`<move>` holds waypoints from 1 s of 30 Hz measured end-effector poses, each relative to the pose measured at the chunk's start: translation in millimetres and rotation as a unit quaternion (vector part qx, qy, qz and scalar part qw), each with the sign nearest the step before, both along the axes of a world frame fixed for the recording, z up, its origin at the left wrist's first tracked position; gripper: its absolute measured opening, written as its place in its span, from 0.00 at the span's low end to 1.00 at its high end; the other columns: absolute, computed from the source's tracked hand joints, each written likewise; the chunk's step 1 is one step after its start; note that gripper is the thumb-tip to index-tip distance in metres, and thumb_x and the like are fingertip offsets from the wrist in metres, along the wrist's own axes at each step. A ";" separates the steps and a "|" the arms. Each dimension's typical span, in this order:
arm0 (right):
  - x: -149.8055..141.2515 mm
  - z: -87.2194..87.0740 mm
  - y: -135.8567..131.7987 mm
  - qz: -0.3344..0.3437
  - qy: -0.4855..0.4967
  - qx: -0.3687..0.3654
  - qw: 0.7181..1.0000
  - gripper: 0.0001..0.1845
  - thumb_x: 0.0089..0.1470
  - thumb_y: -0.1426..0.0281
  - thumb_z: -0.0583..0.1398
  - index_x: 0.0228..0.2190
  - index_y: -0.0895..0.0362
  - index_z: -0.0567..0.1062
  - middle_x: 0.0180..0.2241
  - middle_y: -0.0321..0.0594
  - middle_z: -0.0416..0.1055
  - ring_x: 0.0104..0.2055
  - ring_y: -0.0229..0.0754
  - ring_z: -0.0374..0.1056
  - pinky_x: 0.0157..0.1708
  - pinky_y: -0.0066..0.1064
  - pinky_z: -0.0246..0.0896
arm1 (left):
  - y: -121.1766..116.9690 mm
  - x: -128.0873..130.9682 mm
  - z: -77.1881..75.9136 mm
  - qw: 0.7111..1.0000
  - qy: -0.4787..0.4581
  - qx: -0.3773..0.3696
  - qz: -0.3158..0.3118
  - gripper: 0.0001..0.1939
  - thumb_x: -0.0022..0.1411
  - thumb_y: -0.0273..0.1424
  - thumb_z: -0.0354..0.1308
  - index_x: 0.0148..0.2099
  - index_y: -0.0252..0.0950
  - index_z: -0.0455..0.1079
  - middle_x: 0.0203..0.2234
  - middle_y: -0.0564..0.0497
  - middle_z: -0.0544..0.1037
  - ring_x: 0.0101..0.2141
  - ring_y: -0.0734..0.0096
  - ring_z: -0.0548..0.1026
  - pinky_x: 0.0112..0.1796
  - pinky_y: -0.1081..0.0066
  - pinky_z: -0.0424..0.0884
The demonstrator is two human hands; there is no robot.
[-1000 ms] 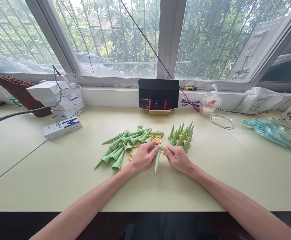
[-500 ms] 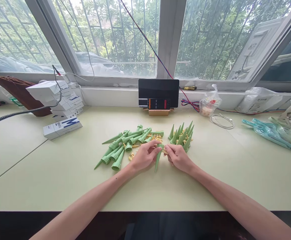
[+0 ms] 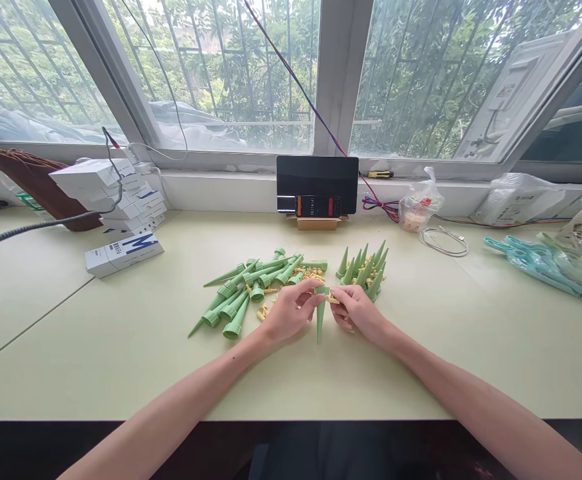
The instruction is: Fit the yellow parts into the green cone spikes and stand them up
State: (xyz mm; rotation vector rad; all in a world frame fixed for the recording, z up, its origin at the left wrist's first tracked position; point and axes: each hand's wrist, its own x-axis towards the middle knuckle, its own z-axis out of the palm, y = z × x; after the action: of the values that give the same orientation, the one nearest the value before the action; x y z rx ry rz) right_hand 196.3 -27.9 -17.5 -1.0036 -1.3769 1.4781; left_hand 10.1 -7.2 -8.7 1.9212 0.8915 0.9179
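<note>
My left hand (image 3: 291,311) pinches a green plastic plant-watering spike (image 3: 320,321) by its wide capped end, with the point hanging down toward me. Close against that cap, my right hand (image 3: 359,309) is closed on a small yellow plastic piece (image 3: 331,300). Whether this piece is inserted in the spike I cannot tell. To the left lies a loose pile of green spikes (image 3: 239,316), and small yellow pieces (image 3: 313,274) are scattered behind my left hand. Beyond my right hand several spikes (image 3: 365,270) stand point up, with yellow bits among them.
A phone (image 3: 317,207) leans on a small cardboard box (image 3: 317,225) before a black screen (image 3: 317,175). White boxes (image 3: 125,254) are at the left. A knotted plastic bag (image 3: 419,203), a coiled white cable (image 3: 443,241) and bagged blue-green items (image 3: 541,263) lie right.
The held spike has turned from slanting to nearly upright, point down. My right hand has shifted slightly, showing more of the yellow piece.
</note>
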 end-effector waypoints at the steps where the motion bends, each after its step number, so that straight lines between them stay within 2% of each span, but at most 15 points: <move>1: 0.3 1.0 0.3 0.009 0.017 -0.028 0.999 0.23 0.60 0.55 0.56 0.20 0.55 0.61 0.15 0.24 0.46 0.12 0.30 0.50 0.11 0.23 0.45 | -0.4 0.1 0.5 1.000 0.000 0.005 0.001 0.14 0.67 0.41 0.54 0.47 0.37 0.70 0.19 0.57 0.68 0.20 0.75 0.67 0.26 0.73 0.66; 4: 1.6 3.1 0.6 0.030 0.044 -0.097 0.994 0.22 0.58 0.55 0.58 0.21 0.55 0.63 0.14 0.23 0.46 0.12 0.30 0.48 0.09 0.22 0.43 | -1.2 0.7 1.4 1.000 0.013 0.026 0.002 0.13 0.67 0.40 0.53 0.47 0.37 0.70 0.18 0.58 0.68 0.20 0.76 0.67 0.27 0.73 0.65; 6: 1.5 3.4 0.6 0.032 0.044 -0.100 0.994 0.22 0.57 0.55 0.59 0.20 0.56 0.63 0.13 0.24 0.47 0.11 0.30 0.48 0.08 0.21 0.43 | -1.3 1.2 1.6 0.999 0.020 0.033 0.007 0.13 0.67 0.40 0.53 0.46 0.36 0.70 0.18 0.58 0.67 0.19 0.76 0.66 0.27 0.74 0.65; 9: -0.4 2.4 1.3 0.008 0.030 -0.048 0.998 0.23 0.59 0.54 0.58 0.20 0.57 0.65 0.13 0.26 0.52 0.12 0.32 0.54 0.09 0.22 0.47 | -1.1 1.9 2.9 1.000 -0.001 0.009 0.009 0.14 0.66 0.40 0.55 0.45 0.36 0.70 0.19 0.57 0.67 0.19 0.77 0.66 0.25 0.74 0.64; 11: -2.0 1.6 2.2 -0.015 0.016 -0.012 1.000 0.23 0.59 0.53 0.57 0.22 0.57 0.66 0.14 0.29 0.59 0.14 0.33 0.59 0.11 0.23 0.52 | -1.1 2.2 5.0 0.999 -0.035 -0.030 0.007 0.14 0.66 0.42 0.55 0.44 0.36 0.69 0.19 0.58 0.66 0.18 0.78 0.65 0.23 0.75 0.63; 14: -3.1 0.9 3.2 -0.050 -0.013 0.029 0.998 0.20 0.59 0.53 0.58 0.29 0.58 0.70 0.22 0.34 0.69 0.16 0.33 0.62 0.14 0.24 0.56 | -1.2 2.5 9.2 0.993 -0.077 -0.084 0.007 0.15 0.65 0.43 0.56 0.41 0.35 0.69 0.18 0.59 0.64 0.17 0.79 0.63 0.19 0.77 0.60; 17: -3.2 0.3 1.3 -0.087 -0.059 0.082 0.991 0.18 0.59 0.54 0.59 0.37 0.58 0.72 0.27 0.37 0.72 0.17 0.33 0.63 0.16 0.26 0.58 | -0.3 2.8 12.0 0.988 -0.097 -0.119 0.015 0.16 0.64 0.44 0.57 0.38 0.35 0.68 0.16 0.59 0.64 0.16 0.81 0.61 0.18 0.78 0.57; 20: -3.6 0.1 -3.3 -0.086 -0.109 0.135 0.981 0.17 0.59 0.56 0.59 0.39 0.57 0.73 0.29 0.38 0.73 0.19 0.35 0.65 0.18 0.28 0.60 | 2.0 2.8 12.7 0.981 -0.115 -0.149 0.035 0.17 0.63 0.45 0.58 0.36 0.34 0.68 0.15 0.59 0.64 0.15 0.81 0.60 0.17 0.78 0.56; 24: -3.8 0.4 -7.1 -0.054 -0.151 0.166 0.973 0.13 0.61 0.59 0.58 0.40 0.55 0.73 0.22 0.33 0.69 0.20 0.37 0.65 0.21 0.29 0.60 | 4.1 2.2 12.7 0.976 -0.133 -0.166 0.051 0.17 0.62 0.45 0.59 0.36 0.34 0.68 0.14 0.59 0.64 0.14 0.81 0.59 0.16 0.78 0.56; 27: -2.9 -0.5 -6.3 -0.045 -0.161 0.181 0.969 0.12 0.61 0.59 0.58 0.38 0.55 0.73 0.20 0.32 0.67 0.20 0.38 0.64 0.23 0.30 0.60 | 3.3 2.3 13.0 0.975 -0.128 -0.174 0.048 0.17 0.62 0.44 0.60 0.35 0.34 0.69 0.14 0.58 0.65 0.14 0.81 0.60 0.16 0.78 0.56; 30: -2.0 -3.0 -4.7 -0.028 -0.165 0.193 0.967 0.12 0.62 0.60 0.57 0.34 0.55 0.72 0.21 0.33 0.67 0.20 0.37 0.63 0.24 0.30 0.60 | 2.2 2.4 11.6 0.977 -0.115 -0.174 0.039 0.16 0.61 0.44 0.60 0.35 0.34 0.70 0.14 0.58 0.66 0.14 0.81 0.61 0.16 0.78 0.57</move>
State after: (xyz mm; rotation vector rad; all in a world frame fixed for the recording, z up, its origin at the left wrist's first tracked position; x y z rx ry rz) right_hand 194.3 -32.6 -20.5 -1.0529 -1.7741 0.9726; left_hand 12.5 -4.9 3.0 1.4591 0.9239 0.9383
